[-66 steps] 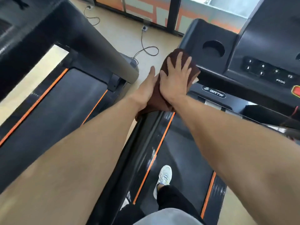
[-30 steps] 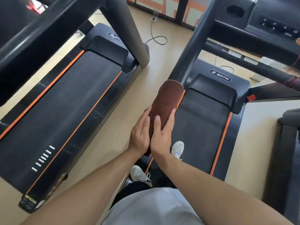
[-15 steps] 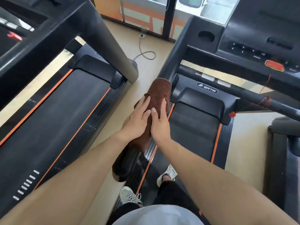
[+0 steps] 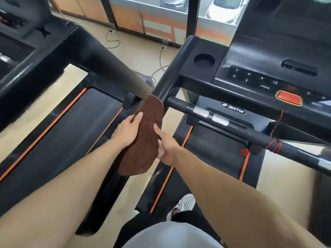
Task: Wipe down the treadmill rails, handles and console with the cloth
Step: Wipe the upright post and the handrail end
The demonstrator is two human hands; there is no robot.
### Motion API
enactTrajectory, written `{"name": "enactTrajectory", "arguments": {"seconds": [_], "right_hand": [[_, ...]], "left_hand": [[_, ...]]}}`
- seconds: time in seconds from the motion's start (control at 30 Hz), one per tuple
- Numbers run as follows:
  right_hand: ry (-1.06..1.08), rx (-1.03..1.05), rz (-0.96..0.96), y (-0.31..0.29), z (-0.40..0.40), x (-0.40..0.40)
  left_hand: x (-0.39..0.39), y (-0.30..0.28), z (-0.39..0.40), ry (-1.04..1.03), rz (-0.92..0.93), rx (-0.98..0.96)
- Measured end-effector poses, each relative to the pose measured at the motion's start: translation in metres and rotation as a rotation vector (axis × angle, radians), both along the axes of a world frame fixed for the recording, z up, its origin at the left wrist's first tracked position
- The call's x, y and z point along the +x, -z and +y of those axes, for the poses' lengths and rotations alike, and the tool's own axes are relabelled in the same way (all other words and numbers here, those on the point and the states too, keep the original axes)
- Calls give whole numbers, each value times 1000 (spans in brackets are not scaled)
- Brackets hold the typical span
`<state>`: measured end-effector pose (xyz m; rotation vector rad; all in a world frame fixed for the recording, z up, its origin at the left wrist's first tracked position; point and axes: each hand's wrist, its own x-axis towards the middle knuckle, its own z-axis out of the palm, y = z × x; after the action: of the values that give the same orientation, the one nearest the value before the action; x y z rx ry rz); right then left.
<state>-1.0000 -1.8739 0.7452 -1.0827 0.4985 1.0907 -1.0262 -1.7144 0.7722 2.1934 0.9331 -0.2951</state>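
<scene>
A brown cloth (image 4: 146,144) lies draped lengthwise over the left handrail (image 4: 102,208) of the black treadmill I stand on. My left hand (image 4: 128,131) grips the cloth's left side, thumb lying over the top. On the right side, my right hand (image 4: 166,145) grips it with the index finger stretched along the top and the other fingers curled underneath. The cloth's far end reaches the upright post (image 4: 168,83) below the console (image 4: 259,76). A front handle bar (image 4: 232,125) with silver sensor patches crosses under the console.
A second treadmill stands on the left, its grey handrail (image 4: 116,72) ending close to the cloth's far tip. The console has a cup holder (image 4: 204,59) and a red stop button (image 4: 288,98) with a red cord. Cables (image 4: 161,65) lie on the floor. My shoe (image 4: 182,204) is on the belt.
Both hands slid the cloth up the rail towards the console. They shifted from lying together on top to gripping its two sides. The view tilted up to the console.
</scene>
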Motion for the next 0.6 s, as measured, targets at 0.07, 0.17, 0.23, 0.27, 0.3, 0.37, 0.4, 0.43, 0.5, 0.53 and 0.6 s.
{"name": "enactTrajectory", "arguments": {"seconds": [0.07,0.17,0.23,0.27,0.3,0.37,0.4,0.43,0.5,0.53,0.6], "right_hand": [[-38,-18,-62,-4,-7,8],[47,-4,-160,-16,-11,23],[111,-6,-299,-30,-14,36],[121,-46,-389,-37,-16,43],[125,-89,-467,-43,-18,51],[122,-178,-587,-54,-25,67],[119,-228,-633,-60,-29,75],[117,-276,-677,-64,-33,83],[105,-355,-746,-70,-42,97],[95,-376,-781,-72,-46,105],[78,-423,-853,-76,-53,120]], "left_hand": [[3,-2,-5,-23,-58,40],[8,-9,-19,-62,-192,123],[21,-14,-30,-88,-247,169],[29,-16,-36,-93,-253,183],[38,-18,-42,-98,-252,191],[56,-19,-51,-102,-247,192],[65,-18,-53,-95,-248,194],[75,-17,-55,-75,-250,204],[94,-13,-58,-25,-225,241],[104,-12,-60,-14,-206,265],[123,-12,-66,1,-164,316]]}}
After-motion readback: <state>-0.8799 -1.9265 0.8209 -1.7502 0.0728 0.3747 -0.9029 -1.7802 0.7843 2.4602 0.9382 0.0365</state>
